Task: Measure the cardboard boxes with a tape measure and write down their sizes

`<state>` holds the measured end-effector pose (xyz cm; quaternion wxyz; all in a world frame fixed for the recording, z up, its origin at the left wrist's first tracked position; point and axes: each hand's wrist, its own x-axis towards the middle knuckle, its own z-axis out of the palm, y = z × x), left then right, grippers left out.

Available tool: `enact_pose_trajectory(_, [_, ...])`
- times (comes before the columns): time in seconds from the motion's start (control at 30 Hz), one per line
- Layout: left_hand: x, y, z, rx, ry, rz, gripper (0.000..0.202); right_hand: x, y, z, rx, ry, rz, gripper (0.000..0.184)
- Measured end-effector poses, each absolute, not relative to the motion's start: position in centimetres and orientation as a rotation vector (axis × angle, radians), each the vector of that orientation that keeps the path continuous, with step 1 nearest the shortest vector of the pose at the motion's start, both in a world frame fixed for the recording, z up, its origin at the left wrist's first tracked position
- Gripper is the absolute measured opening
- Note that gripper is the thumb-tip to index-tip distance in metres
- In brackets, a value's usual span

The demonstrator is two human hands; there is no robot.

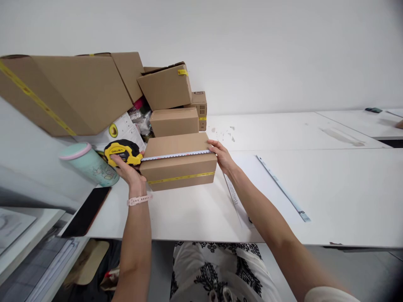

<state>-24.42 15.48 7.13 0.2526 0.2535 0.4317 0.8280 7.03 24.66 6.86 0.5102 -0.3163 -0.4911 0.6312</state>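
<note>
A brown cardboard box [178,167] with a yellow tape stripe lies on the white table [195,214] in front of me. My left hand [127,170] grips a yellow and black tape measure [122,152] at the box's left end. Its white blade [174,156] runs along the box's top front edge. My right hand [222,155] pinches the blade's tip at the box's right corner.
Several more cardboard boxes [166,86] are stacked behind and to the left. A mint cup with a pink lid [90,163] lies left of the tape measure, a dark phone [86,212] near the table edge. Two rulers [281,188] and a paper sheet lie to the right.
</note>
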Motion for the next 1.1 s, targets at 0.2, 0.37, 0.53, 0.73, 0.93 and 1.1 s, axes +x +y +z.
enact_pose_trajectory(0.2, [-24.4,15.1,7.4,0.532,1.206,2.397,0.062,7.2,24.6,7.0,-0.778,-1.214,1.505,0.046])
enact_pose_trajectory(0.37, [-24.8,14.5,7.1,0.594,1.188,2.338,0.070,7.2,24.5,6.7,-0.743,-1.181,1.526,0.047])
enact_pose_trajectory(0.53, [-24.9,14.8,7.1,0.577,1.192,2.351,0.083,7.2,24.5,6.3,-0.737,-1.175,1.516,0.048])
enact_pose_trajectory(0.73, [-24.4,15.0,7.4,0.510,1.150,2.408,0.082,7.2,24.4,6.3,-0.742,-1.170,1.519,0.048])
enact_pose_trajectory(0.93, [-24.3,14.7,7.6,0.533,1.156,2.396,0.081,7.2,24.4,6.3,-0.742,-1.172,1.515,0.048])
enact_pose_trajectory(1.1, [-23.8,14.6,8.1,0.514,1.196,2.392,0.074,7.2,24.4,6.5,-0.760,-1.181,1.514,0.050])
